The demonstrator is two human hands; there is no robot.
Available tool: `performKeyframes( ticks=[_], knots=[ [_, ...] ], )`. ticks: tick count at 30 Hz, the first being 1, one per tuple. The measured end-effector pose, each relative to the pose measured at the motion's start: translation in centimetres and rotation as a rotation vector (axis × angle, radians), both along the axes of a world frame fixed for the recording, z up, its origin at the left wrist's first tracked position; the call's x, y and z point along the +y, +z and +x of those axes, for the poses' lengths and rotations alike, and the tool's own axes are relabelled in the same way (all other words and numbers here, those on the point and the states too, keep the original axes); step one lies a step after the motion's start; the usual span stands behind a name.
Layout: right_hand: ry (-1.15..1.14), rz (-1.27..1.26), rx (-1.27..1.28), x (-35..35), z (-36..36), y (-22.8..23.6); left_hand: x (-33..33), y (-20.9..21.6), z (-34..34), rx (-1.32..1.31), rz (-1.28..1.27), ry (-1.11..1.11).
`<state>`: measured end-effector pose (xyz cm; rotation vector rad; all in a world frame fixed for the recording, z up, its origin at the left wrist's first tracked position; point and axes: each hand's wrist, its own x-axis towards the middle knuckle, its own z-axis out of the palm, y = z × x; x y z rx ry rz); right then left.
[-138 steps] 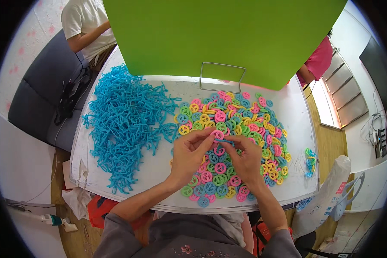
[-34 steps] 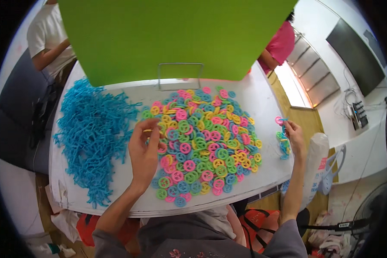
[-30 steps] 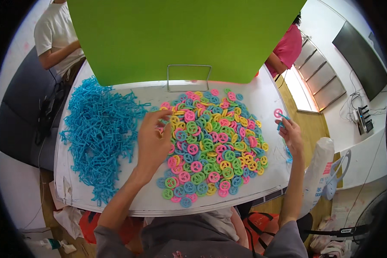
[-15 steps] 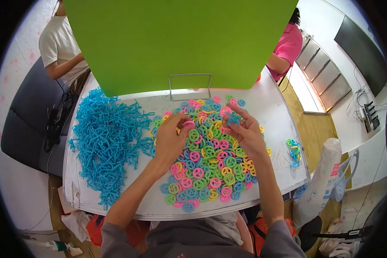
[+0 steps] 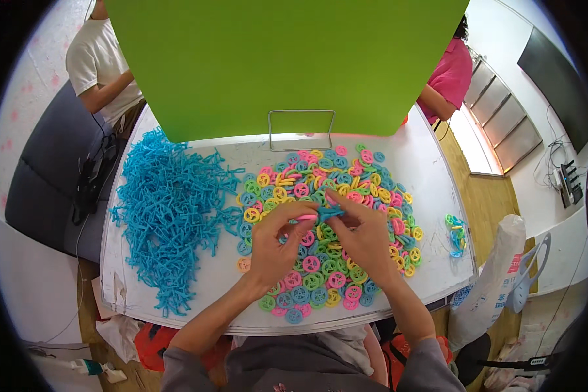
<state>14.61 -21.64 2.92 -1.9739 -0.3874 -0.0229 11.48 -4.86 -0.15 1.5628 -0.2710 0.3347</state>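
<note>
Above a heap of small plastic wheels (image 5: pixel 313 281) in pink, green, blue and yellow, my two hands meet. A pink wheel (image 5: pixel 306 217) is pinched between the thumb and fingers of my left hand (image 5: pixel 277 238). My right hand (image 5: pixel 362 242) grips a blue branched plastic piece (image 5: pixel 331 212), its end up against the pink wheel. Whether the two are joined is hidden by my fingertips. To the left lies a big pile of similar blue branched pieces (image 5: pixel 170 209).
A green board (image 5: pixel 281 65) stands at the far side with a wire stand (image 5: pixel 301 111) before it. A small cluster of coloured wheels and blue parts (image 5: pixel 456 234) lies at the table's right edge. Two people sit beyond, left and right. A white plastic sack (image 5: pixel 496 281) stands at right.
My hands have come together over the heap, bringing the pink wheel and the blue piece into contact. The whole view has shifted slightly.
</note>
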Motion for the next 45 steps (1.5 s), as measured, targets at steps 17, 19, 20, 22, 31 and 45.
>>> performKeyframes(
  ticks=[17,19,20,22,31,45],
  knots=[
    [0.1,0.012,-0.23,0.7,-0.2,-1.3,0.3,-0.1,-0.4,0.184,-0.259,0.025],
    [0.084,0.199,-0.016,1.0,-0.3,-2.3,0.2,-0.1,-0.3,0.191,-0.216,0.044],
    [0.087,0.199,-0.015,1.0,-0.3,-2.2,0.2,-0.2,-0.2,0.205,-0.252,0.026],
    [0.112,0.293,0.127,1.1,0.0,-2.0,0.2,-0.1,-0.1,0.219,-0.29,0.011],
    [0.183,0.487,0.356,0.8,0.6,-2.5,0.0,-1.0,-0.2,0.196,-0.295,0.058],
    [0.13,0.414,0.303,0.9,0.2,-2.8,0.0,-1.3,-0.5,0.082,-0.019,0.124]
  ],
)
